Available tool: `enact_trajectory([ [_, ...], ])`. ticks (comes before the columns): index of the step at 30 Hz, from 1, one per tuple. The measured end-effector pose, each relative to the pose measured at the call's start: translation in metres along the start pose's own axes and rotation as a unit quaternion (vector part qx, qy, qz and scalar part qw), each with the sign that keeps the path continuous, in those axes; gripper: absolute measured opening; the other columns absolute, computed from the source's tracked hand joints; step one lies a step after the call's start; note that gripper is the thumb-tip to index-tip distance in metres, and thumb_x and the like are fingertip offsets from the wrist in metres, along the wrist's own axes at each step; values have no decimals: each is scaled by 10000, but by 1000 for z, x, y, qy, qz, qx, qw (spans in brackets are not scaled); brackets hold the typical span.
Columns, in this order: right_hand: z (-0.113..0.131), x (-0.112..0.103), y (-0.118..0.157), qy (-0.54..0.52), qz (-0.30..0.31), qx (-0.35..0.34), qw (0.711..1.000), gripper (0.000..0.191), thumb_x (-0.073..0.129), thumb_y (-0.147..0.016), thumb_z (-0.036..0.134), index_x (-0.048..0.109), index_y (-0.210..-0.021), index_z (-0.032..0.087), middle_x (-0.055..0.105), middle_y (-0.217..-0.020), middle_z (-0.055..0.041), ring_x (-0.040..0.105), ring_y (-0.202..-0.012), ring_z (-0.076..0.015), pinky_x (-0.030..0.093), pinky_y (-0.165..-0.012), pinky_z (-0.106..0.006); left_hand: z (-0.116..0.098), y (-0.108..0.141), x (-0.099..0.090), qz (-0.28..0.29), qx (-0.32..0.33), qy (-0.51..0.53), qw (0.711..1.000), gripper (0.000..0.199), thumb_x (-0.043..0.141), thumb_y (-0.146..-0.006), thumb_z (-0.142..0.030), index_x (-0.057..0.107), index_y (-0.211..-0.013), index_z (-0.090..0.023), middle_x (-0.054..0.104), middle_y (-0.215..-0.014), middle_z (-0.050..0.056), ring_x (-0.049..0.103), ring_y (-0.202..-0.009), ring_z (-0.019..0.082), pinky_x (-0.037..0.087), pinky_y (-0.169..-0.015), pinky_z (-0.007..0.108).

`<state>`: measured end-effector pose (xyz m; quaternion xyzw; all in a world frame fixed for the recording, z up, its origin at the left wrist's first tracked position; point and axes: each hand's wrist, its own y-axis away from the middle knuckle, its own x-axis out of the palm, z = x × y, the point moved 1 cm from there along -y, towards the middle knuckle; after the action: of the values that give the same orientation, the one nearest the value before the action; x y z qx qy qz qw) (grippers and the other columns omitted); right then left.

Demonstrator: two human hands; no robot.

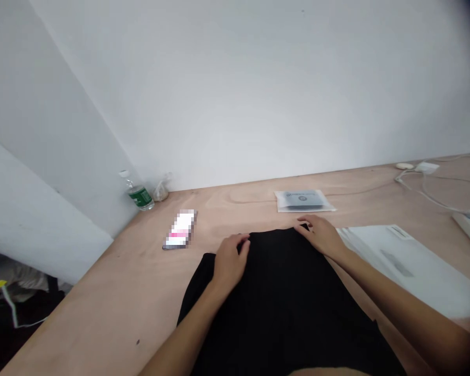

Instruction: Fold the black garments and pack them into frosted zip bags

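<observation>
A black cloth garment [285, 297] lies spread on the wooden table in front of me, its exact kind unclear. My left hand [230, 261] rests on its upper left part, fingers loosely bent, with a gap between thumb and index finger. At the top right corner is my right hand [317, 232], its thumb and fingers closed around the cloth's tip. The garment's top edge runs between the two hands. Its lower end passes out of the picture at the bottom.
A phone [180, 230] with its screen lit lies left. A water bottle [140, 197] and a small knotted bag [161, 192] stand by the wall. Behind the garment lies a flat clear packet [303, 200]. A white plastic package [407, 266] and white cables [411, 183] are at right.
</observation>
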<state>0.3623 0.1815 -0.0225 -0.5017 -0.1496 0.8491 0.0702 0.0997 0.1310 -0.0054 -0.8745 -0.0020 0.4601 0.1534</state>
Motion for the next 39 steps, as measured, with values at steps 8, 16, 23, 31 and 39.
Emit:
enact_trajectory([
  [8, -18, 7, 9, -69, -13, 59, 996, 259, 548, -703, 291, 633, -927, 192, 642, -828, -40, 579, -681, -177, 433, -660, -307, 30, -36, 9, 35, -106, -5, 994, 308, 520, -865, -311, 512, -1135, -164, 542, -1145, 78, 571, -949, 193, 490, -790, 400],
  [16, -27, 14, 13, -179, -49, 132, 974, 195, 524, -708, 362, 610, -774, 200, 621, -717, -9, 556, -600, -155, 405, -584, -279, 42, -29, 8, -1, -154, 88, 984, 277, 523, -861, -319, 541, -1083, -154, 579, -1069, 68, 590, -882, 174, 502, -752, 369],
  [23, -15, 0, 18, -291, -33, 191, 937, 252, 547, -684, 415, 577, -811, 199, 541, -538, 30, 490, -446, -125, 348, -447, -249, 37, -23, -1, -8, -149, 214, 965, 277, 593, -745, -392, 593, -867, -143, 577, -492, -28, 572, -430, 133, 425, -421, 222],
  [31, -1, -33, 58, -349, 84, 204, 911, 154, 495, -672, 258, 621, -729, 192, 528, -497, 33, 505, -416, -114, 327, -403, -226, 16, 24, -30, 61, -47, 242, 967, 55, 620, -715, -251, 615, -751, -211, 632, -1134, 38, 580, -1051, 212, 430, -923, 370],
  [39, -6, -31, 74, -323, 93, 155, 929, 225, 559, -652, 232, 648, -859, 222, 618, -649, 20, 560, -602, -153, 415, -556, -268, 21, 43, -28, 83, 71, 79, 991, 99, 515, -802, -187, 595, -826, -242, 583, -1203, 20, 550, -1086, 192, 437, -918, 398],
])
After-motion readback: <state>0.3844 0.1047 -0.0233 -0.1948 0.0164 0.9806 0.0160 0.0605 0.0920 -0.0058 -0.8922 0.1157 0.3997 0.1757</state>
